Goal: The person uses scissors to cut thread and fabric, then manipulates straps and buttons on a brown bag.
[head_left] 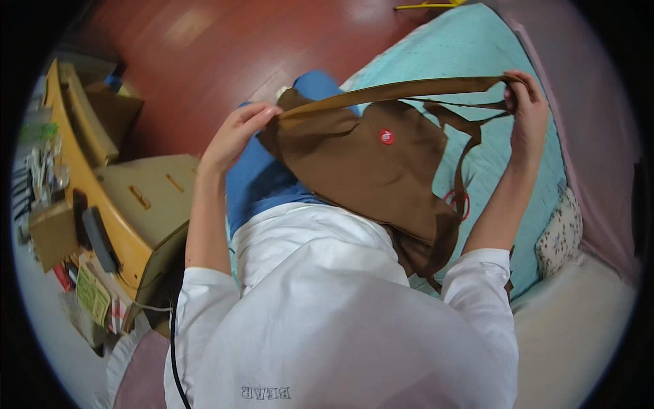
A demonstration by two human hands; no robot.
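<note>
A brown apron [361,163] with a round red badge lies across my lap. Its wide strap [395,90] is pulled taut between my two hands. My left hand [238,129] pinches the strap's left end, where it meets the apron's upper corner. Out to the right, my right hand [526,105] is closed around the strap's other end, and narrower ties [470,129] hang down from there. The apron's lower part bunches up by my right hip. Some of its ties are hidden under the folds.
Beneath and right of the apron is a light-blue bed cover [470,48], with a floral-patterned cloth [561,228] near its edge. A wooden desk [95,170] with cluttered items stands on the left, beside a beige board with slots [146,187]. Reddish floor [225,48] lies ahead.
</note>
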